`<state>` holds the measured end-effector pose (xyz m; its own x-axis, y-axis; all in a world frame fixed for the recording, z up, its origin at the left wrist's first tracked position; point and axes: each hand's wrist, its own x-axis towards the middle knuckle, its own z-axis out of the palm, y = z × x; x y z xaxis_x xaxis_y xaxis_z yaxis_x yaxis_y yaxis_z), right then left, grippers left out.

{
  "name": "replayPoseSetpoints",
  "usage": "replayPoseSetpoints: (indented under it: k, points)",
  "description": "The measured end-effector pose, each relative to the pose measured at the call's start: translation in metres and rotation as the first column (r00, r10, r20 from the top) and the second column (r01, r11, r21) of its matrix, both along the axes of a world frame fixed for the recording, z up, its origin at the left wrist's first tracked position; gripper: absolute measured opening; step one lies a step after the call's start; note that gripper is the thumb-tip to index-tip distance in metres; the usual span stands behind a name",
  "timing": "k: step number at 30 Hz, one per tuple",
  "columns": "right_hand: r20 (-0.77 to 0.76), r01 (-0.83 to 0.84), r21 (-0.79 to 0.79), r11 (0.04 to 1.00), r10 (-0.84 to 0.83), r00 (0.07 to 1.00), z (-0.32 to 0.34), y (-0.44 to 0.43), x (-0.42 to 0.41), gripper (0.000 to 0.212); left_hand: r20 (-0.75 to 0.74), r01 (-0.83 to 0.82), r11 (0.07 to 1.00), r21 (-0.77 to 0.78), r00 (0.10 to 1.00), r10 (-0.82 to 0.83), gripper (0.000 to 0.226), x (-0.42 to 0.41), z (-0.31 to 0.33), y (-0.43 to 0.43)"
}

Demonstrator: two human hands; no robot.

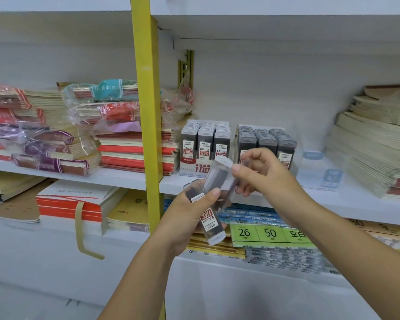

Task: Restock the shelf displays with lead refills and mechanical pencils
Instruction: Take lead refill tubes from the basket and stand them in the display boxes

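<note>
My left hand [189, 211] grips a bunch of clear lead refill cases [214, 202] with dark leads and white caps, held in front of the middle shelf. My right hand [261, 174] pinches one refill case [234, 183] at the right side of that bunch with thumb and fingers. Behind my hands, on the white shelf [129, 179], stand two display boxes packed with refill cases: the left display box [204, 146] marked 0.5, and the right display box [267, 144], partly hidden by my right hand.
A yellow upright post [148, 112] divides the shelving. Stacks of wrapped notebooks [79, 125] fill the left bay; beige notebook stacks [376, 144] sit at the right. A clear empty holder [319, 169] stands right of the displays. Paper pads [270, 232] lie on the lower shelf.
</note>
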<state>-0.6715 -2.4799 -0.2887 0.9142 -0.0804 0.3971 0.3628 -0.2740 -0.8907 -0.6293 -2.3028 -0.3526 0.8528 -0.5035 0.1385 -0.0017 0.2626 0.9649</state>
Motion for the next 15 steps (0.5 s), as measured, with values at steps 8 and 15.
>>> replayPoseSetpoints:
  k: [8, 15]
  points:
    - [0.004, 0.038, -0.044, 0.998, -0.037, 0.999, -0.010, -0.007, -0.011, 0.020, -0.034, -0.189, 0.972, -0.138, 0.982, 0.186, 0.036, 0.001, 0.004, 0.004]
    - [-0.086, 0.005, -0.164, 0.986, -0.020, 0.996, -0.005, -0.010, -0.016, 0.009, 0.071, -0.286, 0.954, -0.084, 0.954, 0.292, 0.022, -0.001, 0.009, 0.007]
